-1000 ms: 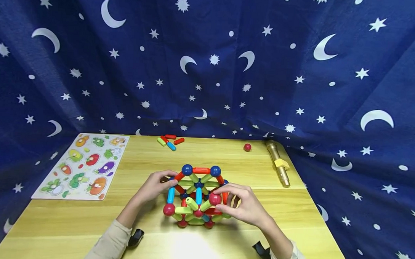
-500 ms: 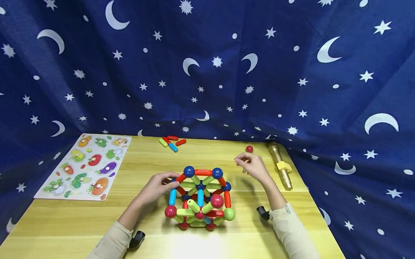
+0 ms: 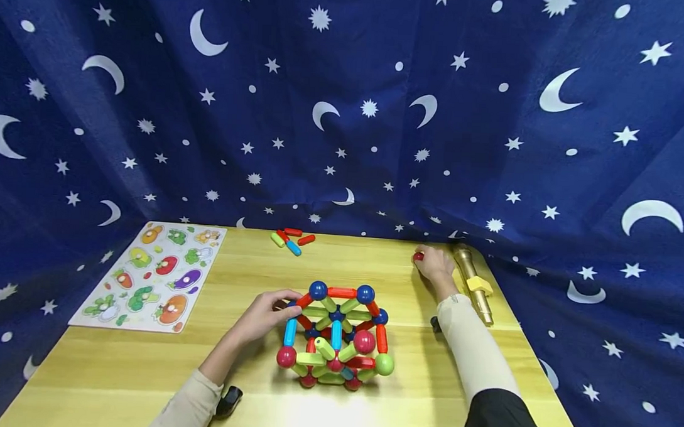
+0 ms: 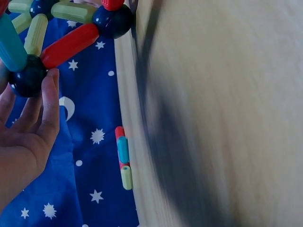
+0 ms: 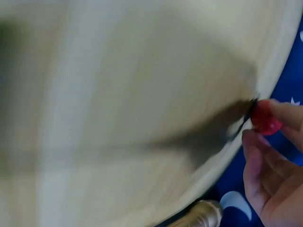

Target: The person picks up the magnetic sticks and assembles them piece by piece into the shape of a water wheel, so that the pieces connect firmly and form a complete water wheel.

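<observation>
A frame of magnetic building sticks and balls stands on the table in the head view, with blue balls on top and red and green ones lower down. My left hand holds it at its upper left corner. In the left wrist view those fingers curl round a dark blue ball where a red and a turquoise stick meet. At the far right of the table, my right hand pinches a red ball between thumb and fingers. Most of that ball is hidden behind the hand in the head view.
Several loose magnetic sticks lie at the back edge. A vegetable puzzle board is at the left. A gold tube with a yellow collar lies just right of my right hand. A starry blue curtain hangs behind the wooden table.
My right hand has left the red ball at the frame's front and reached to the back right, where it now grips the loose red ball. The left hand has kept its hold.
</observation>
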`<state>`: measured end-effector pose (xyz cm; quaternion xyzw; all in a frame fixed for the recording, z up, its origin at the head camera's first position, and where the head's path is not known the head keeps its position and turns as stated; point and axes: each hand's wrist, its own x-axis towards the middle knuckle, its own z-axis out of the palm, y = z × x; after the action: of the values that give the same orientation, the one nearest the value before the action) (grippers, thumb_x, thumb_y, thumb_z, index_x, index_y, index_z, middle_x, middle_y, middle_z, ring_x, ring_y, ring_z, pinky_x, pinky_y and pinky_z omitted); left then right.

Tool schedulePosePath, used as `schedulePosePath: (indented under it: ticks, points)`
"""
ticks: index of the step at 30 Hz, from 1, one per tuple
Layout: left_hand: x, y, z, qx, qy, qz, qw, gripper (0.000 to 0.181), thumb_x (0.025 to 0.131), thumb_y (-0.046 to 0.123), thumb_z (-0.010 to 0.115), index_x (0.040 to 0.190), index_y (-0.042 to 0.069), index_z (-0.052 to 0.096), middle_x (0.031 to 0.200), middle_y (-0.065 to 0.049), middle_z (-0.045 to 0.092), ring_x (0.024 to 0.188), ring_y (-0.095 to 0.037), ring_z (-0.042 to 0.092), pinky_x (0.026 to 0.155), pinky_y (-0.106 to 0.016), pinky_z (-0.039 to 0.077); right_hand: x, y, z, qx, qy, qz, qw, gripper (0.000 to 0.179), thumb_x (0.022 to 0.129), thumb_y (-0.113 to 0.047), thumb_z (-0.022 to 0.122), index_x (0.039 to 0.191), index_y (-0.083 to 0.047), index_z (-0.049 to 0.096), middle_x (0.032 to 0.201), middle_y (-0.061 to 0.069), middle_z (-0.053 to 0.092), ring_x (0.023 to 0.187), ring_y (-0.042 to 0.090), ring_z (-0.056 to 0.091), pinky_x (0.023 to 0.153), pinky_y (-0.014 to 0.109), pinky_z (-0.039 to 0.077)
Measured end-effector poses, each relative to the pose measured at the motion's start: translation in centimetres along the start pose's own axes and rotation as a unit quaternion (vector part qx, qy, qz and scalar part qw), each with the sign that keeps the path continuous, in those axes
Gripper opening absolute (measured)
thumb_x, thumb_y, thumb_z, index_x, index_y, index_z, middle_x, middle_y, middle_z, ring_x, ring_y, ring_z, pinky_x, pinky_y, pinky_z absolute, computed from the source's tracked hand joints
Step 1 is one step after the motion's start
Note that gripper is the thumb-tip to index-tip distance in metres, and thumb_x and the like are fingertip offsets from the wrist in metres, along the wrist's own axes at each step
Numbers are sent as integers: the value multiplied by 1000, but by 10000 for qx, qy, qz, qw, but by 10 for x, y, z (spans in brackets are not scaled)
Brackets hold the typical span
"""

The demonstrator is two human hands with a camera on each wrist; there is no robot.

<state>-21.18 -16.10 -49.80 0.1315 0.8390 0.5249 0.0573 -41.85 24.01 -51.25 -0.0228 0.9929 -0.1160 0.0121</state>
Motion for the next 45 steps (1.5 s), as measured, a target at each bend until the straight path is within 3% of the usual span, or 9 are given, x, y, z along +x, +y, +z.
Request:
schedulePosePath:
  ticks: [8,12,16,19,24,27,29,35,45]
  points:
    - [11,6,-7,20,93,-41,9999,30,93,31,66,117,13,68,104,-6,72,90,-16,64,79,-29,50,-25,-29,-4,314,-281,-444,9981,38,87,-40,69,120,-23,63,96,10,70,87,34,66,58,43,46]
    - [13,9,-9,-20,133,-108,9999,31,92,33,66,117,15,68,103,-5,72,89,-16,64,79,-32,51,-45,-48,-19,968,38,-789,9922,35,83,-38,73,115,-23,66,96,6,74,89,30,67,60,37,46]
    - [12,11,-7,-26,130,-104,9999,31,92,33,67,117,15,68,103,-5,72,88,-16,64,79,-33,51,-84,-82,-64,1877,611,-1245,9724,35,83,-36,74,114,-22,68,101,4,75,76,22,66,58,29,41]
    - [11,9,-6,-37,108,-120,9999,31,92,33,67,117,14,68,104,-6,72,88,-16,64,79,-33,51,-126,-115,-100,2252,791,-2166,9466,31,83,-32,76,111,-21,69,98,2,74,64,13,62,54,26,43]
    - [9,7,-6,-79,187,-142,9997,31,91,33,67,117,15,68,109,-6,71,90,-16,65,82,-34,52,-182,-167,-121,1571,230,-4172,8948,28,84,-32,75,110,-23,70,98,-6,74,60,0,56,53,17,43]
    - [8,6,-5,-50,195,-101,9997,31,92,33,67,116,14,68,109,-6,71,91,-17,66,83,-34,52,-198,-187,-114,896,-119,-4790,8732,28,84,-35,74,111,-27,69,96,-12,71,58,-2,49,50,14,36]
    - [8,5,-5,-14,159,-105,9998,30,92,33,67,116,15,68,108,-5,71,91,-17,66,83,-34,52,-203,-194,-107,557,-285,-4986,8646,28,84,-36,75,110,-28,68,94,-12,69,57,0,46,46,14,32]
    - [6,5,-1,-83,126,-180,9997,31,91,32,67,117,14,68,112,-7,70,93,-18,66,84,-34,52,-210,-199,-93,6,-383,-5183,8543,31,83,-42,76,111,-30,68,99,-13,69,73,5,57,50,13,35]
    - [3,6,0,-95,98,-227,9996,31,91,34,68,116,16,69,112,-6,70,94,-19,64,85,-35,51,-220,-198,-86,195,-228,-5311,8468,32,84,-38,74,115,-30,66,90,-12,64,69,1,51,54,10,33]
